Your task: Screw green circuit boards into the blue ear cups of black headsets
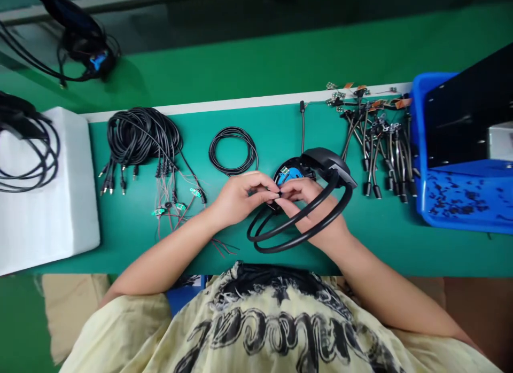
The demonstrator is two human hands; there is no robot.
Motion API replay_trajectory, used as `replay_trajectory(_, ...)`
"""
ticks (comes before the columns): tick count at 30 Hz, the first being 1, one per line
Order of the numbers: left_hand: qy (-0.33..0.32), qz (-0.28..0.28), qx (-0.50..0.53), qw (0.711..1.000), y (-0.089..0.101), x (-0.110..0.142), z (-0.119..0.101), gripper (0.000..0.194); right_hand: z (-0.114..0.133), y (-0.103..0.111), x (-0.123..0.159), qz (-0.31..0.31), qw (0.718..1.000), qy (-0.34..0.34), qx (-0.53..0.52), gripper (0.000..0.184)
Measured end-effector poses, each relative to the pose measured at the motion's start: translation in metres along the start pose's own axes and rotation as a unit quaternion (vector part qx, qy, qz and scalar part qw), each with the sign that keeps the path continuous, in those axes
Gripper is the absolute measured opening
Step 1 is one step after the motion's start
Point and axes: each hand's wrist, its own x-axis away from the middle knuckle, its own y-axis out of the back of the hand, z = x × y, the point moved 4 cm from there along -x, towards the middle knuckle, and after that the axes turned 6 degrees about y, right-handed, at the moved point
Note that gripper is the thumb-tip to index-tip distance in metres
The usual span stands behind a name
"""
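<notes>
My left hand [246, 196] and my right hand [316, 210] meet with closed fingertips at a tiny black piece [279, 194]; its exact kind cannot be made out. Just beyond the fingertips, partly hidden by them, lies an open round black housing [284, 167] with a blue part [292, 173] inside. A black cup-shaped part [326, 162] sits against it above my right hand. Two curved black bands [308, 236] loop from that cup over my right hand and down in front of it. A coiled black cable [212, 156] lies beyond my left hand.
At the left, bundled black cables [142, 135] trail thin wires and small green boards [159, 211], beside a white foam box [76, 202]. Short stalks with black ends [390, 164] lie at the right, next to a blue bin [420, 202] holding small black bits. A similar device [86, 52] stands far left.
</notes>
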Motion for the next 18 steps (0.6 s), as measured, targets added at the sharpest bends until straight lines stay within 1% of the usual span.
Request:
replay_trajectory(4,0.040,0.011,0.095,0.995,-0.002,0.000,0.013,0.018,-0.011,-0.007,-0.006,0.018,0.992,-0.087,-0.087,0.015)
replay_trajectory(6,0.047,0.009,0.116,0.992,-0.002,0.000,0.017,0.020,-0.013,-0.009,-0.008,0.031,0.990,-0.097,-0.101,0.015)
replay_trajectory(8,0.041,0.009,0.113,0.993,-0.001,0.001,0.018,0.018,-0.012,-0.011,-0.010,0.052,0.991,-0.086,-0.085,0.016)
replay_trajectory(10,0.018,0.001,0.061,0.998,0.004,0.000,0.016,0.017,-0.013,-0.012,-0.011,0.064,0.993,-0.082,-0.057,0.018)
replay_trajectory(11,-0.003,-0.010,0.002,1.000,0.009,0.000,0.013,0.018,-0.014,-0.012,-0.011,0.062,0.993,-0.088,-0.049,0.019)
replay_trajectory(12,-0.026,-0.025,-0.080,0.996,0.015,-0.001,0.010,0.020,-0.015,-0.011,-0.012,0.056,0.993,-0.096,-0.049,0.022)
replay_trajectory(13,-0.046,-0.040,-0.179,0.982,0.021,-0.002,0.008,0.022,-0.017,-0.011,-0.012,0.047,0.992,-0.102,-0.056,0.025)
replay_trajectory(14,-0.059,-0.054,-0.283,0.956,0.027,-0.003,0.006,0.024,-0.018,-0.009,-0.012,0.038,0.992,-0.103,-0.064,0.027)
replay_trajectory(15,-0.062,-0.060,-0.376,0.922,0.033,-0.004,0.006,0.026,-0.019,-0.008,-0.013,0.029,0.992,-0.100,-0.071,0.027)
replay_trajectory(16,-0.054,-0.059,-0.453,0.888,0.038,-0.005,0.008,0.027,-0.020,-0.007,-0.013,0.023,0.992,-0.097,-0.075,0.026)
replay_trajectory(18,-0.019,-0.052,-0.556,0.829,0.046,-0.002,0.013,0.029,-0.021,-0.005,-0.013,0.013,0.993,-0.090,-0.076,0.021)
